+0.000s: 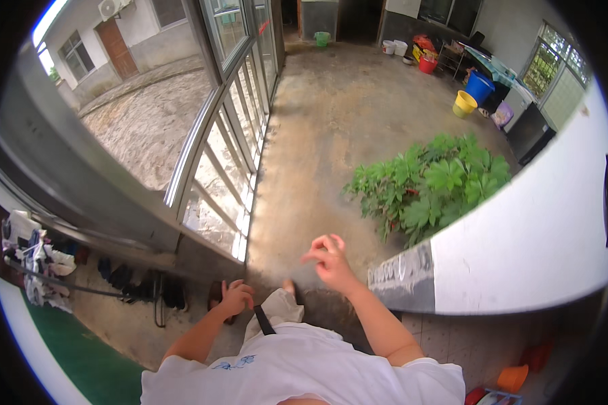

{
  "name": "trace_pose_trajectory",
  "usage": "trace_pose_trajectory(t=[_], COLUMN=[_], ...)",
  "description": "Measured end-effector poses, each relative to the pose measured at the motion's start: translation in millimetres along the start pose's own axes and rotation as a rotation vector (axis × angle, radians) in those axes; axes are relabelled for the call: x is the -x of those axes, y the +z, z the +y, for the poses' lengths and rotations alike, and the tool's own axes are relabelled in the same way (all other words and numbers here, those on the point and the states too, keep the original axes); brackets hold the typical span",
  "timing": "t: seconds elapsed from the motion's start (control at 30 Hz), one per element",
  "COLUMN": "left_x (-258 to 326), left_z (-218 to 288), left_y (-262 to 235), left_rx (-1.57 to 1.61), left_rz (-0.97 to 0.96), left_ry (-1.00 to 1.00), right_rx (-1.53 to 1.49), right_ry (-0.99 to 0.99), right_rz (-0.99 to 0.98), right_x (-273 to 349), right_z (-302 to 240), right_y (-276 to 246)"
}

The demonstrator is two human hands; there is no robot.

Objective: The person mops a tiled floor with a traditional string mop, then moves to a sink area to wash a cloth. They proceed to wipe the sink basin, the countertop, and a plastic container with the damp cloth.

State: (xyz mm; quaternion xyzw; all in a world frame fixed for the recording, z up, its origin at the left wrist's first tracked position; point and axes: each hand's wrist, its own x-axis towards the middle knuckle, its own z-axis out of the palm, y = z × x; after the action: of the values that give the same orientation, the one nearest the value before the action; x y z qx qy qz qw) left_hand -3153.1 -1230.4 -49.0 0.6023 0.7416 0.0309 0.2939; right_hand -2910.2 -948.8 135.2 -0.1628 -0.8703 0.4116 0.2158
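Well beyond the right hand [328, 262], a yellow bucket [464, 106] stands, contents unclear.

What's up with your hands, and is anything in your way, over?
Right hand: raised, fingers curled, looks empty. Left hand: lower, near the trousers, looks empty. Leafy plant: ahead on the right, partly behind the white wall.

One leafy plant clump [446, 179]; one blue bucket [479, 88]; one yellow bucket [465, 104]; two white buckets [400, 48].

Seemingly a home; leafy plant [446, 177]; blue bucket [479, 88]; yellow bucket [464, 104]; courtyard [142, 128] outside.
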Motion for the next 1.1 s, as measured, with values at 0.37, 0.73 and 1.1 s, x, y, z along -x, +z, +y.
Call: trace_pose_trajectory(t=[0.37,0.73,1.1], left_x=[-440,-849,-1113], left_z=[-21,57,-141], left_y=[-254,-452,-578], left_rx=[0.992,0.002,0.169], left_rz=[0.402,0.114,0.002], left_ry=[-0.134,0.399,-0.698], right_rx=[-0.403,0.5,-0.29], right_ry=[0.482,0.583,0.181], right_rz=[0.223,0.5,0.268], right_x=[-243,-416,-901], right_z=[220,454,638], right_y=[-117,-355,-508])
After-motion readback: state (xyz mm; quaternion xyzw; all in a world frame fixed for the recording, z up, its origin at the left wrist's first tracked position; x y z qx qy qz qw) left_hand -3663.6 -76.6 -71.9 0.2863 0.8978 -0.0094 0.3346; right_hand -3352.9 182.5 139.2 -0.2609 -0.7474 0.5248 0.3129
